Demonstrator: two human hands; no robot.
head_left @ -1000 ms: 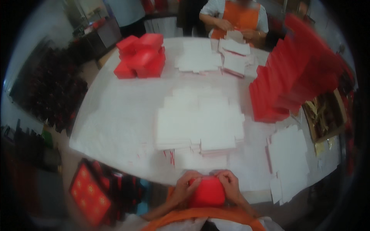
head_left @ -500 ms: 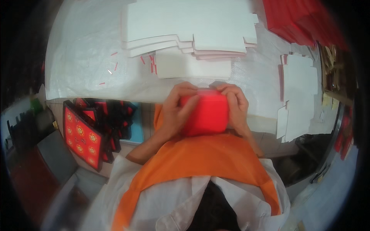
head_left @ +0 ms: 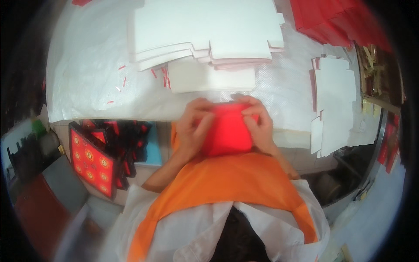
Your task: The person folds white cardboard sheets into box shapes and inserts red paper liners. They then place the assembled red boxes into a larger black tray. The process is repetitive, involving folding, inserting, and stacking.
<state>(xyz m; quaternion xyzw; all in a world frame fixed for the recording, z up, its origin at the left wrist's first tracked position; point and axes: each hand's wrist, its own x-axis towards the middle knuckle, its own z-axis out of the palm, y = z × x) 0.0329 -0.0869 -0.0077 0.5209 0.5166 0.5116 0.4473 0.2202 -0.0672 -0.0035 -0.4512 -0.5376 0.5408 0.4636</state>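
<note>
Close to my orange apron, at the table's near edge, I hold a red cardboard box piece between both hands. My left hand is closed on its left side, thumb pressed on the red face and fingers curled over the far edge. At the far right corner my right hand grips it likewise, thumb and fingers bent at the edge. The underside of the piece is hidden. Just beyond my fingers lies a flat white card strip.
A stack of white die-cut card blanks covers the far middle of the table; more blanks lie right. Red boxes stand far right. Small red scraps are scattered left of the strip. Below left sit black-edged red patterned boxes.
The view has shifted slightly. My right thumb and fingers have moved inward over the far right corner of the red piece, while my left hand keeps its hold.
</note>
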